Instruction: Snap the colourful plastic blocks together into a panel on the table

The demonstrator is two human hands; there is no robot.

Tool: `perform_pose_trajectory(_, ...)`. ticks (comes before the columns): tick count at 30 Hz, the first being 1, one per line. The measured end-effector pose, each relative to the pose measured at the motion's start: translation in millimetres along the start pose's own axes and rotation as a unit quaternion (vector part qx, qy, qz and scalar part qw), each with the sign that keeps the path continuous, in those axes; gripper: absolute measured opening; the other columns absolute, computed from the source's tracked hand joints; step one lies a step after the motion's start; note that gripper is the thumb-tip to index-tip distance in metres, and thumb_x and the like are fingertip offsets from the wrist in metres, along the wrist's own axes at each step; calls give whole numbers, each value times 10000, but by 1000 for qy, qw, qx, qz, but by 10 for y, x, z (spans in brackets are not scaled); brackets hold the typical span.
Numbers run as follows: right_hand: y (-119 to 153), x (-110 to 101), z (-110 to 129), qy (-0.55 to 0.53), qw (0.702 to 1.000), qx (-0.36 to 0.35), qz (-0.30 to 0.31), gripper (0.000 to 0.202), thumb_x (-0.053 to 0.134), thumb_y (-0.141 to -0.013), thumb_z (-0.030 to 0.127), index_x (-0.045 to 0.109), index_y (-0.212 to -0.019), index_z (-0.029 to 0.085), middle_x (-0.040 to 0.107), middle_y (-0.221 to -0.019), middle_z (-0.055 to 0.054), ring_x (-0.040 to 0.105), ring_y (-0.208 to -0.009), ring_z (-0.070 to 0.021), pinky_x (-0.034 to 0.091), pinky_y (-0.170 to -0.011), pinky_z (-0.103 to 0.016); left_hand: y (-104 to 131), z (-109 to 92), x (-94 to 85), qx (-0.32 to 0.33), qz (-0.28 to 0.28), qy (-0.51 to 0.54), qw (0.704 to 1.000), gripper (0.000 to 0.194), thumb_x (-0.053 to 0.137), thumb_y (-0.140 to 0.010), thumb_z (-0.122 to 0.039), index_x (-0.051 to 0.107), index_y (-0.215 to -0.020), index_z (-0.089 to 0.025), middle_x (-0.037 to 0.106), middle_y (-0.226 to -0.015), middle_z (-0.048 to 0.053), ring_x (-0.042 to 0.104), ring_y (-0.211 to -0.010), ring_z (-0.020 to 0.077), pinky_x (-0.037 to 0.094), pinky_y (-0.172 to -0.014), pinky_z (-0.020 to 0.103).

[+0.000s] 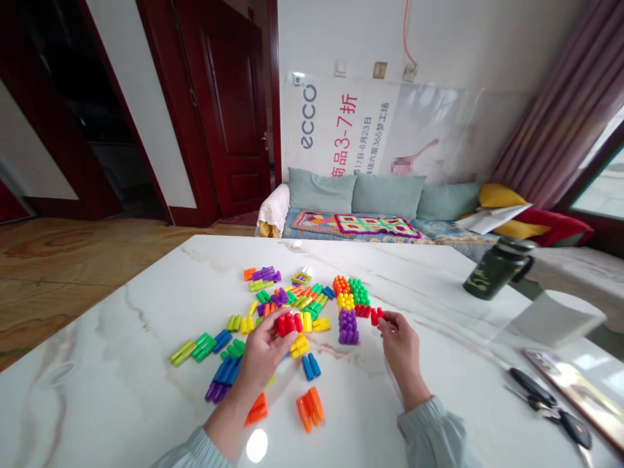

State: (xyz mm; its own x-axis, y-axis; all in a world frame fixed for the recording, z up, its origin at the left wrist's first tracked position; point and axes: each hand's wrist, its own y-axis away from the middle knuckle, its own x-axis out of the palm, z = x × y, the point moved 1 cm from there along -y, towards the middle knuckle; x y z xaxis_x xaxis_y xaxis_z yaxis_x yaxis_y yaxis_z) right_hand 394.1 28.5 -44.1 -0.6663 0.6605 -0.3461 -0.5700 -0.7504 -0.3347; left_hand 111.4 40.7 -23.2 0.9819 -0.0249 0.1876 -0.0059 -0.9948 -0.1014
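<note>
My left hand (pixel 263 354) is closed on red plastic building pegs (pixel 290 324), held over the loose pile. My right hand (pixel 400 344) pinches a smaller red peg piece (pixel 376 316) at the right end of a short red row (pixel 363 311). That row sits beside a purple peg block (pixel 348 327) and below a green block (pixel 359 292). Yellow (pixel 346 301) and orange (pixel 341 285) blocks adjoin them. Loose pieces lie around my left hand, among them a blue one (pixel 311 367), an orange one (pixel 310 409) and a green one (pixel 203 346).
On the right of the white marble-look table (pixel 121 338) stand a dark green mug (pixel 498 270) and a white paper roll (pixel 560 317). Keys (pixel 548 409) and a phone (pixel 580 390) lie near the right edge. A sofa with cushions (pixel 387 196) is behind.
</note>
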Motion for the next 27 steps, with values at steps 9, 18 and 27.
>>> perform_pose_trajectory(9, 108, 87, -49, 277, 958, -30, 63, 205, 475, -871, 287, 651, -953, 223, 684, -1016, -40, 618, -803, -177, 382, -638, -281, -12, 49, -6, -18, 6, -6, 1000, 630, 828, -589, -354, 641, -1153, -143, 733, -1080, 118, 694, -1024, 266, 574, -863, 319)
perform_pose_trajectory(18, 117, 112, -5, 310, 948, -9, 77, 163, 528, -862, 304, 619, -971, 223, 697, -995, -31, 648, -880, -203, 370, -631, -280, -27, 62, -8, -22, 10, -2, 1000, 605, 834, -581, -327, 657, -1132, -153, 745, -1050, 108, 698, -1016, 268, 575, -865, 319)
perform_pose_trajectory(27, 104, 153, 84, 308, 948, 16, 80, 281, 561, -839, 451, 607, -1005, 230, 711, -971, -27, 665, -864, -217, 357, -620, -291, -24, 71, -21, -16, 32, -33, 999, 620, 794, -655, -303, 588, -1213, -129, 719, -1127, 132, 681, -1049, 261, 551, -923, 352)
